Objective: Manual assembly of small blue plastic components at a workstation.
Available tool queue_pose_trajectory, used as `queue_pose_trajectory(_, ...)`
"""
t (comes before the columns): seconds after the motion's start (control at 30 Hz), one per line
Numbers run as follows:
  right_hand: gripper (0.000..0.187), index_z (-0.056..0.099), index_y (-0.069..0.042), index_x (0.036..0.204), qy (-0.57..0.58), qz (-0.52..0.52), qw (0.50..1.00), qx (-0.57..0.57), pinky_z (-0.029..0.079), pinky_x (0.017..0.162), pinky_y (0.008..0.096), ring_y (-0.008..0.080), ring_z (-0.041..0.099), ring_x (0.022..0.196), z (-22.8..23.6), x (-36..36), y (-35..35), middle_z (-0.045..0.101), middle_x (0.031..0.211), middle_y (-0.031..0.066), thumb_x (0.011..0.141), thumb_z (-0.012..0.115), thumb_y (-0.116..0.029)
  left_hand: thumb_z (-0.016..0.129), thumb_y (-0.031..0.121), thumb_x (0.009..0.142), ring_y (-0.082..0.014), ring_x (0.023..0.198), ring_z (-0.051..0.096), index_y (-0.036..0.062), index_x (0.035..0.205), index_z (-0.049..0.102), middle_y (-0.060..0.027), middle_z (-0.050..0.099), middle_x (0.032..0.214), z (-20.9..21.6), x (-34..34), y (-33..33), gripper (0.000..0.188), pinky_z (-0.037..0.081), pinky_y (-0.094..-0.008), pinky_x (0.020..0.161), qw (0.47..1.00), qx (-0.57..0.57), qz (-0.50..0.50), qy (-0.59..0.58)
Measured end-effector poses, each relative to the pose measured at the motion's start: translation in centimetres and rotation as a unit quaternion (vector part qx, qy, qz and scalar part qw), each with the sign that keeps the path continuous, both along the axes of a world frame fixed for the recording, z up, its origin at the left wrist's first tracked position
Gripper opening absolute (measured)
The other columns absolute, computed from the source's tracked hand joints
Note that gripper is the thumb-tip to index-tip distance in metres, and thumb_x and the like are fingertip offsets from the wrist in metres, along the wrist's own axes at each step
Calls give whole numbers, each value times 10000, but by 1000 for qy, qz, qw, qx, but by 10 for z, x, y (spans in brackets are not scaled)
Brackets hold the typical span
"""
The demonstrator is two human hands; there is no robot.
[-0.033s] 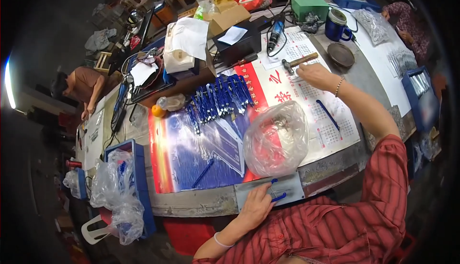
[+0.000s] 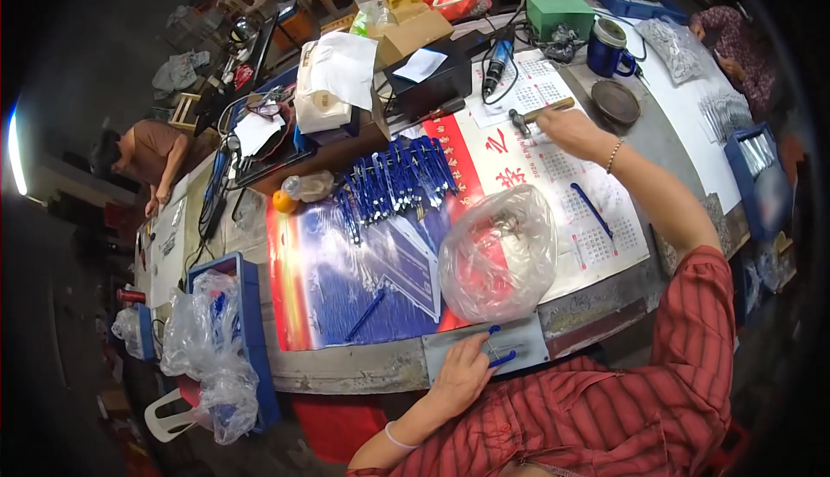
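My left hand (image 2: 461,375) rests on a grey metal plate (image 2: 532,339) at the table's front edge. Its closed fingertips pinch a small part with blue curved ends (image 2: 502,359); the pinched portion is hidden. Farther right, my right hand (image 2: 577,136) reaches across the calendar sheet, with fingers curled over the wooden handle of a hammer (image 2: 555,106). The hammer lies on the sheet with its head to the left. Between my hands sits a clear plastic bag (image 2: 499,256) with small contents I cannot make out. A blue rod-like piece (image 2: 592,210) lies right of the bag.
Many blue strips lie in a pile (image 2: 398,179) at the back. Another blue piece (image 2: 366,316) lies front left. A blue crate (image 2: 253,330) with plastic bags stands left. A mug (image 2: 608,47), round dish (image 2: 616,101) and rotary tool (image 2: 497,70) are at the back. Two other people sit nearby.
My right hand has shifted slightly away from me, onto the hammer's handle. The hammer and my left hand have stayed in place.
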State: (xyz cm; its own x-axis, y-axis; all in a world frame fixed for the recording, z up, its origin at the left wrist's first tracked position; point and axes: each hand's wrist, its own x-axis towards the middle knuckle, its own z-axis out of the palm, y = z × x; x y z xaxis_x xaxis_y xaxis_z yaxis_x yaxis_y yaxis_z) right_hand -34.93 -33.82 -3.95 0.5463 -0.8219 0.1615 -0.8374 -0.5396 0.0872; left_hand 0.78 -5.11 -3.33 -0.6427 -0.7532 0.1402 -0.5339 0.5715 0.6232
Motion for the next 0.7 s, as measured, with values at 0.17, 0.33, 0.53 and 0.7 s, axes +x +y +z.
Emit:
queue_pose_trajectory(0.17,135,571,13,840,-153,-174,973,-12,472,707,444,377,601,827,5,-30,-74,610,868,208,725,531,-46,664,104,749,-375,1029,497,-26,839,503,-220,488,1181,-2,-2,-8,225,407,-431,856,1000,21,-8,2)
queue_pose_trajectory(0.33,153,612,56,755,-377,-369,837,146,474,523,367,280,644,641,-13,-27,-154,640,753,209,692,577,-79,706,109,712,-379,1001,515,-19,842,510,-218,502,1148,-12,-1,-4,267,428,-423,850,1000,4,6,-7)
queue_pose_trajectory(0.53,291,585,55,938,-487,-430,758,61,535,557,361,290,666,699,-29,-29,-151,645,890,212,772,632,-179,706,113,711,-378,1011,516,-15,859,513,-211,498,1164,-15,-3,8,275,430,-422,856,1000,1,0,-25)
queue_pose_trajectory(0.7,270,572,34,1000,-445,-87,891,-39,481,587,298,218,603,663,36,-12,-28,635,825,154,778,619,-112,692,98,718,-393,1031,509,-28,909,518,-233,486,1182,-15,-3,10,287,423,-440,876,1000,15,-7,-14)
